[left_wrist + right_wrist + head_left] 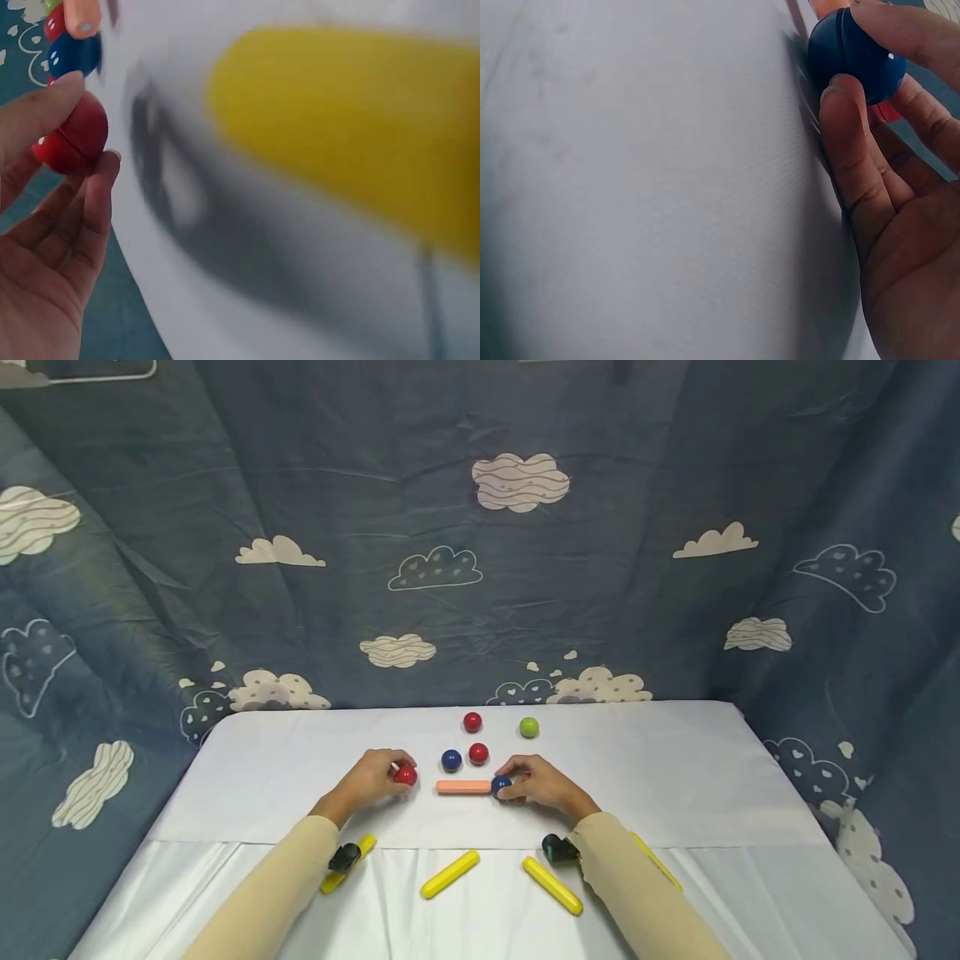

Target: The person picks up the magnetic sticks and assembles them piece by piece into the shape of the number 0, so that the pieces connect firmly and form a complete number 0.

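Observation:
Between thumb and fingers, my left hand [379,772] holds a red ball [81,136] with a seam line, to the left of an orange stick [462,787]. My right hand [542,783] pinches a blue ball [849,54] right at the stick's right end. In the head view the stick lies crosswise between the hands, its left end apart from the red ball. Just behind it sit another blue ball [452,761] and a second red ball [478,753].
Farther back are one more red ball [472,722] and a green ball [528,727]. Several yellow sticks, among them one in the middle [450,874] and one to its right [552,886], lie along the front of the white-covered table [660,768]. A cloud-patterned curtain [585,593] hangs behind.

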Tool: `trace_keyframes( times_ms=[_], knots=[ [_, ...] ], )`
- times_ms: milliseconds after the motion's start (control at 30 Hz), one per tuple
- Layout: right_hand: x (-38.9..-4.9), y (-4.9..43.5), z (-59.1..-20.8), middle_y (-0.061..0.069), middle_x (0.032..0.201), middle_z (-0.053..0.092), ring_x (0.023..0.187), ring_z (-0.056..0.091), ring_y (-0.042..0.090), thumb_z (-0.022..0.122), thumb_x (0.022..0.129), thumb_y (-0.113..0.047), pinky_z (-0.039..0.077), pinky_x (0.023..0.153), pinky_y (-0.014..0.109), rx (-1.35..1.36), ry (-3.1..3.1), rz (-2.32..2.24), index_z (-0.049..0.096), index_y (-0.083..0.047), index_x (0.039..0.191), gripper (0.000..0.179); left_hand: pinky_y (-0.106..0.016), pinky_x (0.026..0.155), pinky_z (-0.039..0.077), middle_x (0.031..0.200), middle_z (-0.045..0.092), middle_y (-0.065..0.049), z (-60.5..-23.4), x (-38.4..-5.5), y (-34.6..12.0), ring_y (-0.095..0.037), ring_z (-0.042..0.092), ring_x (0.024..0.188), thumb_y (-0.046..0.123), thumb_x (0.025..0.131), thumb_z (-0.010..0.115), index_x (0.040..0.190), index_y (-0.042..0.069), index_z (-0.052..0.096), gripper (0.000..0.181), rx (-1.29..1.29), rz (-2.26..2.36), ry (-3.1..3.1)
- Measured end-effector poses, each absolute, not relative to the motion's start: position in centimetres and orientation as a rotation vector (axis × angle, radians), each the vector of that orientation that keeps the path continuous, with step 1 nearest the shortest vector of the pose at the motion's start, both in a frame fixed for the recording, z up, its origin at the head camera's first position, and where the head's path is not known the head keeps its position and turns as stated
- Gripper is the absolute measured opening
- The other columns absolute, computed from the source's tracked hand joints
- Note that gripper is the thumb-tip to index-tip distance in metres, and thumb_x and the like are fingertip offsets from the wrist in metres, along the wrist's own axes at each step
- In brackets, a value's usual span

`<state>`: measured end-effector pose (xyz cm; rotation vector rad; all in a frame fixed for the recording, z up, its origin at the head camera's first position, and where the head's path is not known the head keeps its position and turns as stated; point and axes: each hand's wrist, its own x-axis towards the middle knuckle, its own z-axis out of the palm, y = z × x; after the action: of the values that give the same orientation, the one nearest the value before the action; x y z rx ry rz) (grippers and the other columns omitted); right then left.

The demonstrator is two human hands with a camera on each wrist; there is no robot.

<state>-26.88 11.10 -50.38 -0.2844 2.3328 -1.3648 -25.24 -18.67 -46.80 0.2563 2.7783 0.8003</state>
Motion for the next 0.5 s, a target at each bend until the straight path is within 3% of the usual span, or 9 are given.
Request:
trace_keyframes(
  times_ms=[500],
  knots=[
    [-27.2, 11.1, -50.4, 0.004, 0.100, 0.063, 0.076, 0.055, 0.018, 0.078, 0.079, -0.010, 0.048, 0.066, 0.027, -0.268, 2.313, -1.383, 0.067, -0.009, 0.107, 0.031, -0.035, 0.081, 0.051, 0.096, 0.063, 0.000, -47.9, -24.2, -16.8, -0.016, 0.054, 0.085, 0.017, 0.075, 0.084, 0.106, 0.015, 0.066, 0.036, 0.274, 0.812, 2.792]
  ],
)
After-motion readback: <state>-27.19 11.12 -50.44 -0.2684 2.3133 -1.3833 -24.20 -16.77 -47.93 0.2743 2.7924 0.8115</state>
